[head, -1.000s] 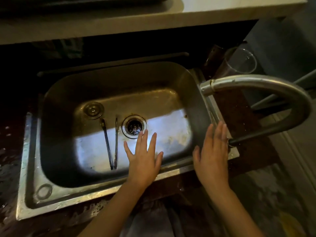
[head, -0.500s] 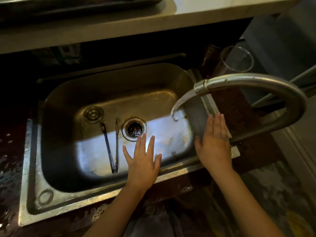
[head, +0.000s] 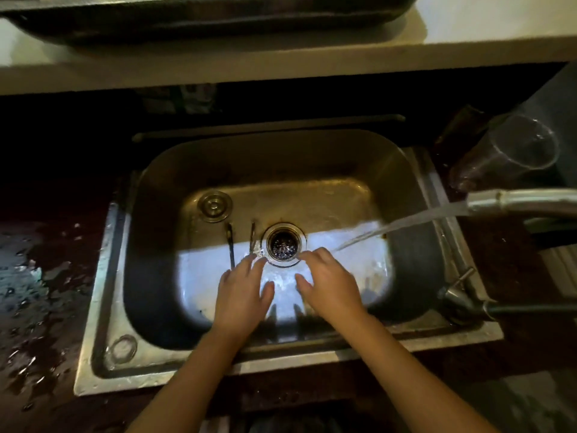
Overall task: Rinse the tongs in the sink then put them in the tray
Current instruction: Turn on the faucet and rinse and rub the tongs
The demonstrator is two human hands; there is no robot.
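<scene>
Both hands have dropped into the sink [head: 415, 195] since a second ago, my right hand [head: 331, 282] leaving the rim. Water [head: 406, 221] now runs from the tap [head: 524, 201], landing just right of it. Both hands are released, fingers spread, grasping nothing. My left hand [head: 243, 289] partly covers the tongs [head: 231, 245], which lie on the basin floor. I judge rinsing is about to begin; pickup comes first.

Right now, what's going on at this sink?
A person is about to rinse tongs. The tongs lie on the sink floor, left of the drain. The faucet is running, its stream landing right of the drain. The left hand hovers open over the tongs' near end and the right hand is open beside it; neither grips anything. The tray sits on the counter behind.
</scene>
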